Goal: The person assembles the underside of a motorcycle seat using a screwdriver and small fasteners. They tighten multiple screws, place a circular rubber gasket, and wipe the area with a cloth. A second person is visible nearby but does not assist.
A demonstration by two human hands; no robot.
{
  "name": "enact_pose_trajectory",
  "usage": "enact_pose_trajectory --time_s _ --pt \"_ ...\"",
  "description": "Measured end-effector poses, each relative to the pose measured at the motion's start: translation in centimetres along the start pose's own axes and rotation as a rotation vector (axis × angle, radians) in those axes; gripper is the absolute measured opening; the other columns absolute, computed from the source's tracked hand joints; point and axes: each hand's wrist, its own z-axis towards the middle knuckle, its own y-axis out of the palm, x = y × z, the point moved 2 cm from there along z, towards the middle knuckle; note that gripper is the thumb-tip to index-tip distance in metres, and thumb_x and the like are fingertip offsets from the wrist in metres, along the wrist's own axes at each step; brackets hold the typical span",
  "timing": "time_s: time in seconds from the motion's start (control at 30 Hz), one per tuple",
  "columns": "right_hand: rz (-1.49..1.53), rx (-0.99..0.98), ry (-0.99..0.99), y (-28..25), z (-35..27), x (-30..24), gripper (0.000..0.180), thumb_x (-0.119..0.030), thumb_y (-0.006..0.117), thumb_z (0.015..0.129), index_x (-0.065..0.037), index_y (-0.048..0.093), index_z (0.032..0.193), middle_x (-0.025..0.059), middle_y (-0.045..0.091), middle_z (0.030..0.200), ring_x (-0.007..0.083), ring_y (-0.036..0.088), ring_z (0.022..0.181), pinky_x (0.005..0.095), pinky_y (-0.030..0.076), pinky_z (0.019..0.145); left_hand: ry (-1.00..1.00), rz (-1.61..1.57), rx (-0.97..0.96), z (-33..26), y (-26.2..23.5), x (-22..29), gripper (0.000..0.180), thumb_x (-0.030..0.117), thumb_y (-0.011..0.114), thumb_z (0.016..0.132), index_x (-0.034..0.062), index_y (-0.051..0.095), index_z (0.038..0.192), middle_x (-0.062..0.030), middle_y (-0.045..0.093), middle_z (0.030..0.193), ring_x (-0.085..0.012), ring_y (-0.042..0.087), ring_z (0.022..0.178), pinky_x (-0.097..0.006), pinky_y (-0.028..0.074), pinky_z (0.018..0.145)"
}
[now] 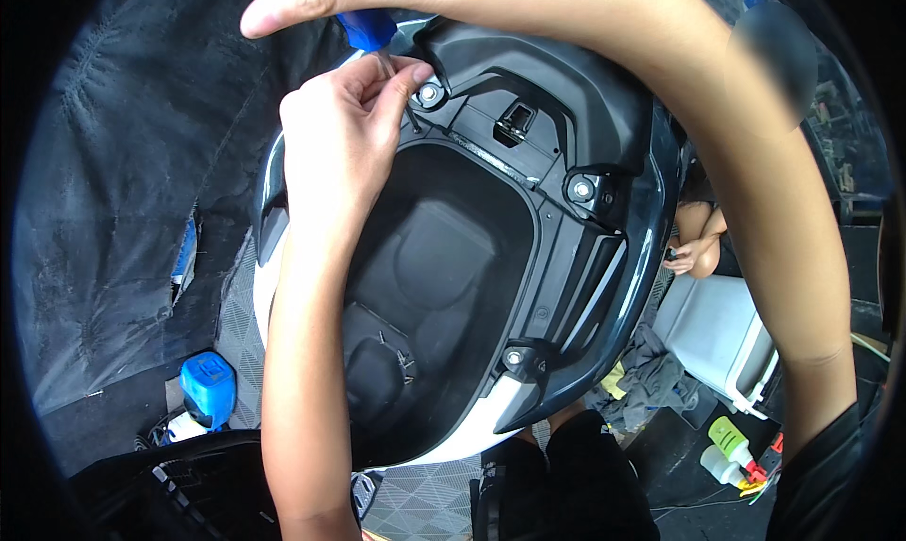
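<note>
A screwdriver with a blue handle point(366, 31) stands tilted at the far left corner of a scooter's open under-seat storage bin point(425, 258). My left hand point(344, 130) pinches its thin shaft between thumb and fingers, next to a bolt point(428, 92) by the black grab rail point(552, 74). My right hand point(302, 3) is at the handle with its thumb stretched out to the left; its other fingers are cut off by the top edge. The shaft's tip reaches dark trim at the bin's rim. Several small screws point(406, 360) lie inside the bin.
Black sheeting point(132, 163) hangs at the left. A blue container point(208, 388) stands below it. To the right are another person's hand point(694, 256), a grey-white box point(713, 329), dark cloth point(651, 371) and a green spray bottle point(729, 437).
</note>
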Motion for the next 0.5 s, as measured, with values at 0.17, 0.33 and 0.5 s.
enact_pose_trajectory --time_s 0.17,0.33,0.5 --pt "-0.218 0.186 -0.136 2.0 0.7 2.8 0.046 -0.041 0.073 0.09 0.002 0.065 0.106 0.0176 0.068 0.091 0.0318 0.068 0.085 0.0393 0.054 0.079 0.187 -0.052 0.083 0.3 0.6 -1.5 0.017 0.014 0.07 0.095 -0.003 0.075 0.095 -0.0144 0.07 0.069 -0.0203 0.068 0.059 -0.031 0.052 0.062" --pt "0.029 -0.127 -0.119 -0.3 2.5 3.8 0.045 -0.041 0.071 0.092 0.003 0.069 0.103 0.0195 0.069 0.092 0.0358 0.069 0.092 0.0399 0.055 0.086 0.008 0.175 -0.061 0.4 -0.6 0.5 0.019 0.01 0.062 0.1 -0.0056 0.071 0.106 -0.0183 0.074 0.084 -0.0243 0.075 0.077 -0.032 0.056 0.073" --pt "-0.007 -0.194 -0.047 1.2 2.4 5.6 0.043 -0.035 0.059 0.101 0.003 0.062 0.121 0.0196 0.07 0.098 0.0324 0.07 0.093 0.0398 0.055 0.086 0.105 -0.092 -0.165 0.4 -0.9 -1.3 0.027 0.009 0.049 0.108 -0.0124 0.064 0.115 -0.0186 0.072 0.12 -0.0226 0.072 0.109 -0.033 0.058 0.095"
